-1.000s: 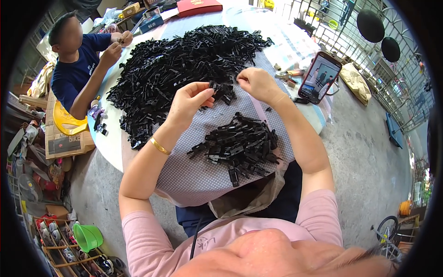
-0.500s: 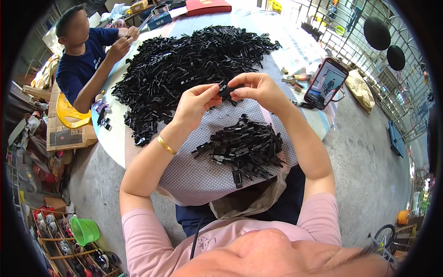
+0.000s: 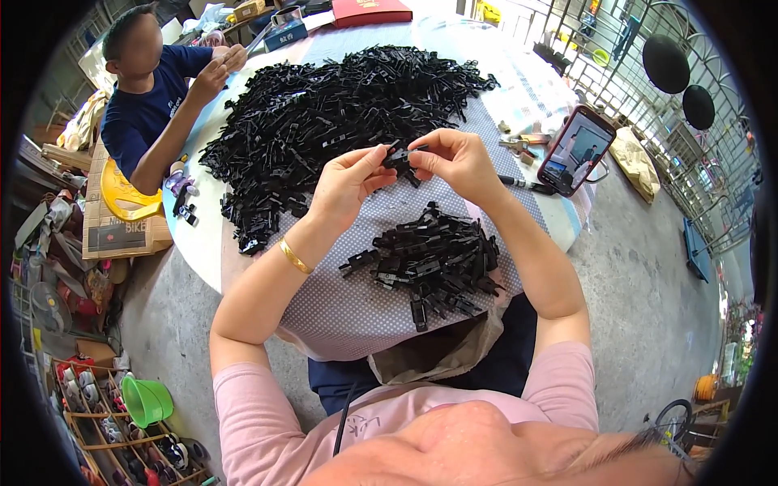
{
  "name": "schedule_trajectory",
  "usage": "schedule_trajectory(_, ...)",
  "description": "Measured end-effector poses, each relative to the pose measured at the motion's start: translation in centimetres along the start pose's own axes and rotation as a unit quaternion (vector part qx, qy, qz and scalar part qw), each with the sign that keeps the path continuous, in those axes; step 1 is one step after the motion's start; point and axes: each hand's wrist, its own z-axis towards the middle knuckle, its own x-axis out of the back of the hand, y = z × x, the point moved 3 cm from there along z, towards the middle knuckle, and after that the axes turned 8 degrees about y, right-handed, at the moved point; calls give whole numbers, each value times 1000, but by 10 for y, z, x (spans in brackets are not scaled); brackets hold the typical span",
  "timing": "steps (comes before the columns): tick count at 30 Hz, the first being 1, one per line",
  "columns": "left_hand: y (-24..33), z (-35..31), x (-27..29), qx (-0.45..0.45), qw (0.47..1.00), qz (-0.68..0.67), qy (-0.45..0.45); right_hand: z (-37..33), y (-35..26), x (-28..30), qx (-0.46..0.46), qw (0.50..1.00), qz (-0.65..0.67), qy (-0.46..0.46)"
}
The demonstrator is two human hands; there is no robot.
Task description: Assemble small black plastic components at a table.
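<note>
While our left hand [image 3: 350,180] and right hand [image 3: 460,166] pinch black parts [image 3: 397,155] at twelve o'clock, we may be joining them, which likely next needs gentle lining up.

Phone [image 3: 577,151], red box [image 3: 371,11], green bucket [image 3: 147,402]

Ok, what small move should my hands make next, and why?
I'd probably steady the black piece with your left hand and press gently with your right hand, since both pinch it from opposite sides. The smaller pile lies nearer you. I can't tell whether it's one part or two.
</note>
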Motion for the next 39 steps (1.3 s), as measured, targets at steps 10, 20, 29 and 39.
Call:
schedule_trajectory(10, 7, -5, -7, -97, 985, 140, -6, 1, 4, 0, 25, 1000, 8, -7)
schedule_trajectory(20, 17, -13, -18, -143, 962, 223, -66, -2, -6, 6, 76, 997, 9, -17)
schedule_trajectory(29, 38, -22, -15, -34, 859, 436, -267, 22, 21, 29, -55, 987, -148, -22)
schedule_trajectory(39, 21, -13, -4, 31, 813, 524, -251, 14, 40, -11, 66, 943, -314, -82)
